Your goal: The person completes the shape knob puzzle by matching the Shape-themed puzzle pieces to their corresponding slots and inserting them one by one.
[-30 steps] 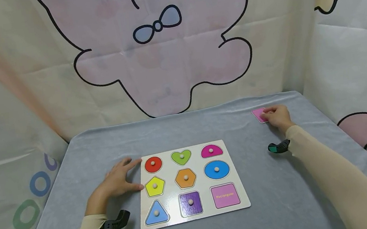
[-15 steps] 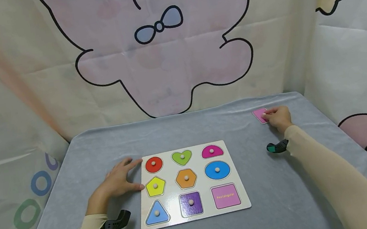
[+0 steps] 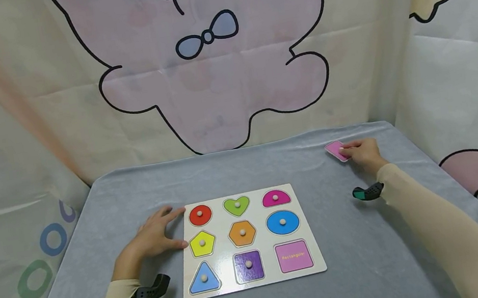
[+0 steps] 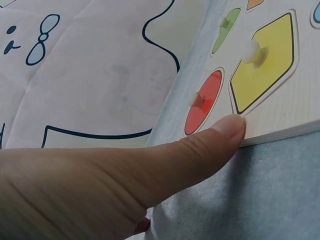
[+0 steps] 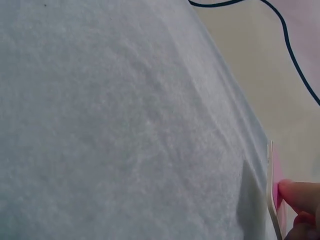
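My right hand (image 3: 364, 155) pinches a pink rectangular puzzle piece (image 3: 334, 150) at the far right of the table. In the right wrist view, the piece (image 5: 276, 175) stands tilted above the cloth and casts a shadow; its knob is hidden by the fingers. At the middle of the table lies a white knob puzzle board (image 3: 224, 262). Its lower right recess (image 3: 294, 256) shows pink with printed lettering. My left hand (image 3: 148, 239) touches the board's left edge with spread fingers. In the left wrist view, the thumb (image 4: 190, 157) rests on the rim beside the yellow pentagon (image 4: 267, 65).
Knobbed shapes sit in the other recesses, among them a red circle (image 3: 200, 215), a blue oval (image 3: 283, 222) and a purple square (image 3: 248, 266). Grey cloth (image 3: 342, 278) covers the table. Printed curtains (image 3: 215, 85) hang behind and at both sides.
The pink piece has come up off the cloth, tilted, and shifted slightly left in my right hand. My left hand and the board have stayed in place.
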`<state>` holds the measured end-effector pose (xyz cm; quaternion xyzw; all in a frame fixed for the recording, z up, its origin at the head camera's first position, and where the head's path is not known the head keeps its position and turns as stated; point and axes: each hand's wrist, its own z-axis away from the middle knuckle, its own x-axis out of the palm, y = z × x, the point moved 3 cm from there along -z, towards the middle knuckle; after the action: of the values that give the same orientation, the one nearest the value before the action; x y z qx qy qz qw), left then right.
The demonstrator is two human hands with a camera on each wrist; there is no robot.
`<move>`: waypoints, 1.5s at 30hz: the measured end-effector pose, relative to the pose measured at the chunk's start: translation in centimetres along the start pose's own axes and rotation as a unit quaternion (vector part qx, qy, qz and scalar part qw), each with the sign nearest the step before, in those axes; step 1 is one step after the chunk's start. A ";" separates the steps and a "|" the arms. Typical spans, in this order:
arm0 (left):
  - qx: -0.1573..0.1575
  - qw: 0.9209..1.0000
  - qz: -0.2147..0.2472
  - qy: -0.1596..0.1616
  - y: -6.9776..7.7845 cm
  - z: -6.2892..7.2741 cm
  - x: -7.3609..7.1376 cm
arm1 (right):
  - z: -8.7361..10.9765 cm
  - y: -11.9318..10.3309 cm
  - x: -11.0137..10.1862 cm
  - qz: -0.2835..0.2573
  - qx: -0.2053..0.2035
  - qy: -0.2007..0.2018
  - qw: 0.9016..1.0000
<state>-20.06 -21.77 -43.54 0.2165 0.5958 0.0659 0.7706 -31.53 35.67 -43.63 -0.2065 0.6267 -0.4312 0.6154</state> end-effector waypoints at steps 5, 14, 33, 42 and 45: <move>0.000 1.000 0.002 -0.001 0.0 0.1 0.0 | 0.3 -0.6 0.1 0.011 -0.035 -0.019 0.999; 0.002 1.000 0.003 -0.001 -0.1 0.2 0.0 | 1.3 -2.3 0.4 0.042 -0.060 -0.041 0.996; 0.005 1.000 0.008 -0.003 -0.1 0.1 0.0 | 4.7 -5.7 1.5 0.057 -0.098 -0.104 0.988; 0.000 1.000 0.007 -0.004 0.1 0.1 0.0 | 6.4 -6.6 2.1 0.069 -0.143 -0.137 0.978; 0.001 1.000 0.005 -0.003 0.1 0.1 0.0 | 7.1 -7.0 2.3 0.073 -0.152 -0.146 0.975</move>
<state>-19.93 -21.73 -43.44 0.2206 0.5926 0.0689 0.7716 -27.05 28.01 -38.56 -0.3116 0.6015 -0.2500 0.6918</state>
